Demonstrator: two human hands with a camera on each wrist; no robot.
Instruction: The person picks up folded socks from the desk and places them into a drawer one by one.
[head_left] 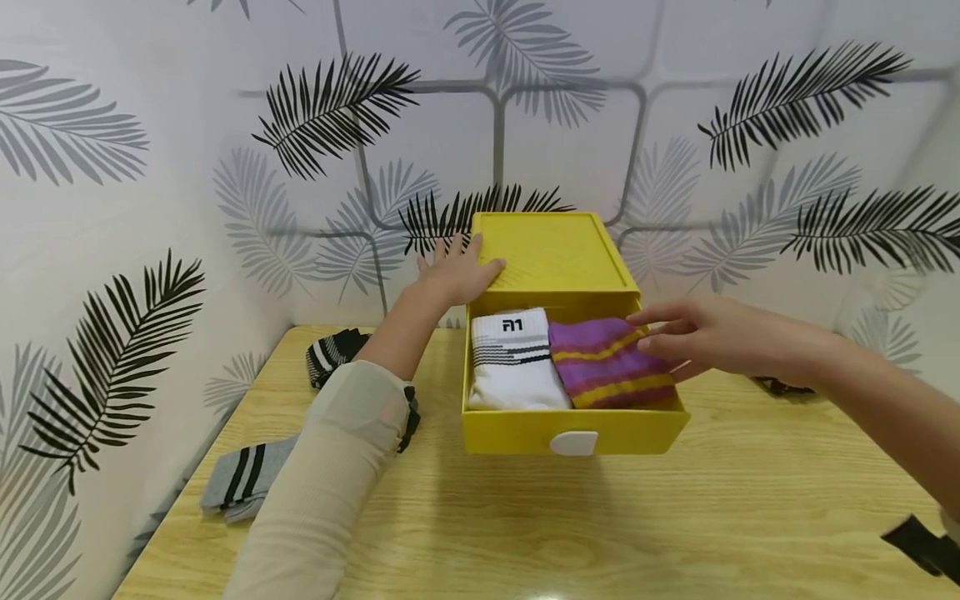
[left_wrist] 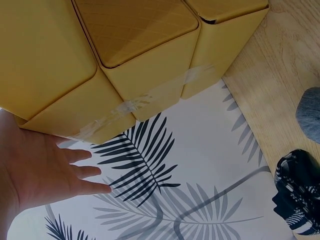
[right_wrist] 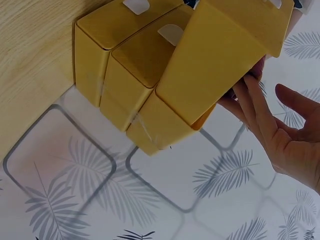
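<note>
Rests wide-spread left hand at left edge of yellow box — extends loose-fingered right hand over rim of drawer to purple sock, with room towards grey sock.

A bare left hand and a bare right hand, both held out in front.
The left forearm, in a cream ribbed sleeve ending short of the wrist, stretches forward, fingers fanned, thumb apart; the right forearm, mostly bare, angles in from the right, fingers slightly bent, thumb separate.
</note>
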